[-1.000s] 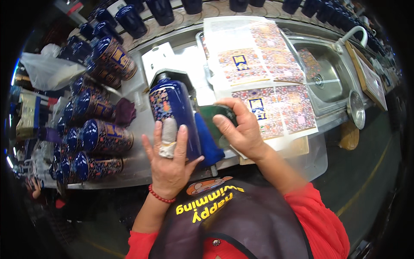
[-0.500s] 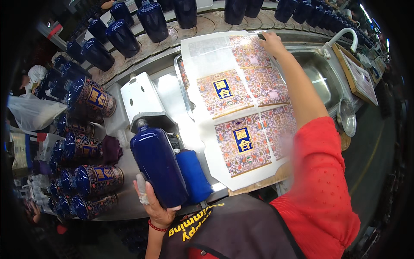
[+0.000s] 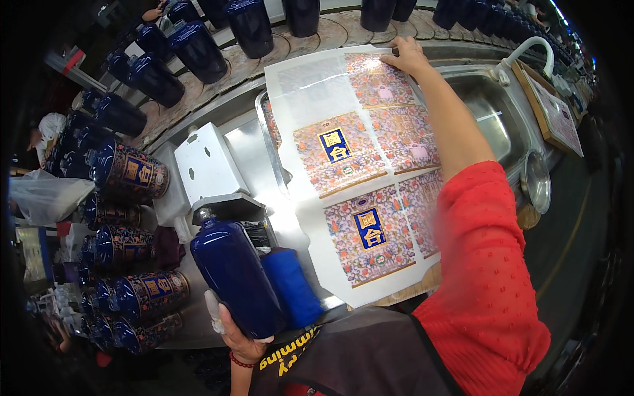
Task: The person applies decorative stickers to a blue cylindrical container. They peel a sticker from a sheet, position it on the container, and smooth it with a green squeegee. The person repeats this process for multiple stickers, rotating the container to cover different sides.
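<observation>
My left hand (image 3: 232, 335), with white wrapping on a fingertip, grips the lower end of a glossy dark blue bottle (image 3: 232, 274). The bottle lies tilted, its neck pointing away from me and its side bare of print. At the far right corner of a large white decal sheet (image 3: 290, 86), my right hand (image 3: 406, 56) has its bent fingers closed on the edge. Several flower-patterned decals (image 3: 340, 145) with blue and gold panels are printed on that sheet. Part of its right side is hidden behind my red sleeve.
A blue cloth (image 3: 290, 287) lies beside the bottle, near a white box-shaped stand (image 3: 210, 162). Decorated bottles (image 3: 135, 171) crowd the left; plain blue bottles (image 3: 198, 53) line the far conveyor (image 3: 277, 46). To the right are a metal sink (image 3: 482, 112), a white faucet (image 3: 531, 43) and a metal bowl (image 3: 536, 181).
My right hand has shifted slightly left along the sheet's far edge, its fingers more bent. The conveyor's bottles have moved right. My left hand keeps hold of the bottle.
</observation>
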A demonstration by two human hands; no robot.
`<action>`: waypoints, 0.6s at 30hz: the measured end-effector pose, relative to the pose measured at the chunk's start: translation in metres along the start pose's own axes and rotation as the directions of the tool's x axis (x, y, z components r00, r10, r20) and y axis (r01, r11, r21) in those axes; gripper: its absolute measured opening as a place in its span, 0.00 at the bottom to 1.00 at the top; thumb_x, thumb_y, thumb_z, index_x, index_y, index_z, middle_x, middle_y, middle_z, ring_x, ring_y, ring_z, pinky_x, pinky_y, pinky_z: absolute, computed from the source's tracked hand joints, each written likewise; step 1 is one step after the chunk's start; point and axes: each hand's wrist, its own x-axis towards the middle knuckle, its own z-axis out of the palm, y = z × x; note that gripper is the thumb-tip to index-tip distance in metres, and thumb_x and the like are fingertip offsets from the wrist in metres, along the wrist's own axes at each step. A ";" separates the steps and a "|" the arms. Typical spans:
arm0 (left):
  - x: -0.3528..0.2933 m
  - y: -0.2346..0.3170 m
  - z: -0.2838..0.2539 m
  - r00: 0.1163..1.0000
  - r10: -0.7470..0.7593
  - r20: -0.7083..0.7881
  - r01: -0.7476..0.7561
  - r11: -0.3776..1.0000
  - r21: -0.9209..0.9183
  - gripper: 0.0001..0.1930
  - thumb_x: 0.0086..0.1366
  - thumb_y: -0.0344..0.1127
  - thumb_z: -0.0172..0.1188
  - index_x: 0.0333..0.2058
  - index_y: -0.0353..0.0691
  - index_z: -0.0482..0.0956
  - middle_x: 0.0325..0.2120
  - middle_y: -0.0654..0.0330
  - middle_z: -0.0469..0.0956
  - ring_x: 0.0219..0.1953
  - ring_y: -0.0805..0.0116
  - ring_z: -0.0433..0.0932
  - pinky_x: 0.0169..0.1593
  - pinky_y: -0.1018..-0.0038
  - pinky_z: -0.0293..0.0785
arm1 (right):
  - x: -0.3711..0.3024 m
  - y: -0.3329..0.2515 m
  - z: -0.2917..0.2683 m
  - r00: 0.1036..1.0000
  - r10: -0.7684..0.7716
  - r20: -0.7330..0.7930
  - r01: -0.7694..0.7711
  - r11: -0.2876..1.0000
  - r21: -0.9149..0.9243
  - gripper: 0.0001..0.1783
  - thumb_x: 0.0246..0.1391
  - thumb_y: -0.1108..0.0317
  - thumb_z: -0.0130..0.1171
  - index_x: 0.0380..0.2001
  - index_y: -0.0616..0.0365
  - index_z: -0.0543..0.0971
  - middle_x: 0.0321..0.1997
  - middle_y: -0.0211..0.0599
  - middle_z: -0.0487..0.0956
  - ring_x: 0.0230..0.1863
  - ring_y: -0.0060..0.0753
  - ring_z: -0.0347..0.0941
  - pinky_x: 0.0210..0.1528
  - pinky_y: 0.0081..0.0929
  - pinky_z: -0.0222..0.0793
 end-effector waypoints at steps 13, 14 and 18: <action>-0.010 -0.008 0.005 0.997 -0.083 0.005 0.083 0.984 -0.155 0.55 0.66 0.70 0.56 0.74 0.30 0.46 0.72 0.32 0.50 0.70 0.39 0.63 0.71 0.55 0.60 | -0.017 0.002 -0.004 0.952 -0.186 -0.243 0.145 0.974 -0.177 0.13 0.56 0.56 0.68 0.36 0.53 0.81 0.50 0.37 0.75 0.56 0.48 0.71 0.52 0.50 0.72; -0.010 -0.007 0.005 0.996 -0.082 0.015 0.084 0.974 -0.209 0.55 0.66 0.69 0.56 0.74 0.31 0.46 0.72 0.29 0.50 0.70 0.36 0.62 0.70 0.54 0.61 | -0.017 0.003 -0.006 0.929 -0.225 -0.294 0.171 0.965 -0.199 0.14 0.56 0.54 0.68 0.36 0.52 0.81 0.50 0.35 0.75 0.57 0.44 0.71 0.50 0.52 0.73; -0.005 -0.004 0.006 0.998 -0.049 -0.050 0.045 0.997 -0.067 0.56 0.65 0.71 0.55 0.74 0.31 0.46 0.72 0.30 0.51 0.70 0.37 0.62 0.70 0.54 0.61 | -0.006 0.016 -0.031 0.811 -0.322 -0.489 0.314 0.944 -0.100 0.10 0.56 0.60 0.66 0.32 0.55 0.82 0.46 0.39 0.77 0.52 0.50 0.73 0.49 0.46 0.73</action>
